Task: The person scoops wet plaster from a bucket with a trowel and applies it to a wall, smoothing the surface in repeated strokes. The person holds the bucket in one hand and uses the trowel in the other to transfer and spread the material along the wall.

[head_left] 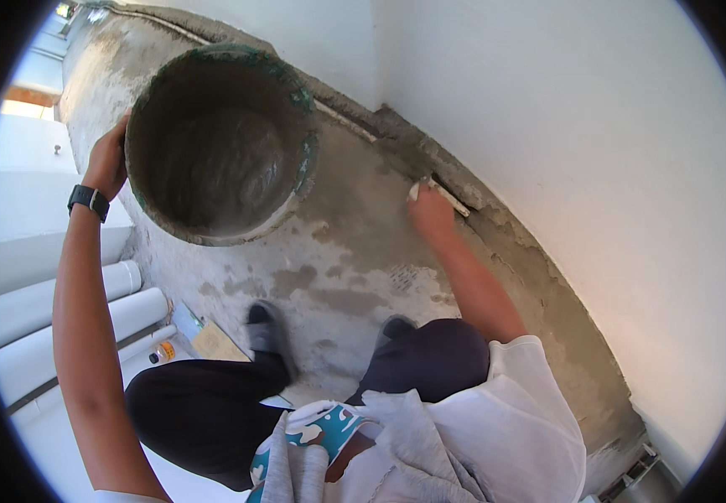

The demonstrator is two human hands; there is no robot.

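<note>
My left hand (109, 159), below a dark wristwatch, grips the left side of a large round bucket (306, 159); some of its fingers are hidden behind the wall. Grey wet mortar (225, 163) lies inside the bucket, and its rim is crusted with mortar over green. My right hand (432, 211) is closed around a pale-handled tool that looks like a plastering trowel (451, 198). The trowel is against the strip of wet mortar (510, 239) along the foot of the white wall. Its blade shows only as a narrow pale edge.
A white wall (547, 109) curves along the right, with a thin pipe (342, 120) near its base. White pipes (86, 323) run at lower left beside a small bottle (162, 352) and a board (216, 345). My feet stand on the patchy concrete floor (329, 243).
</note>
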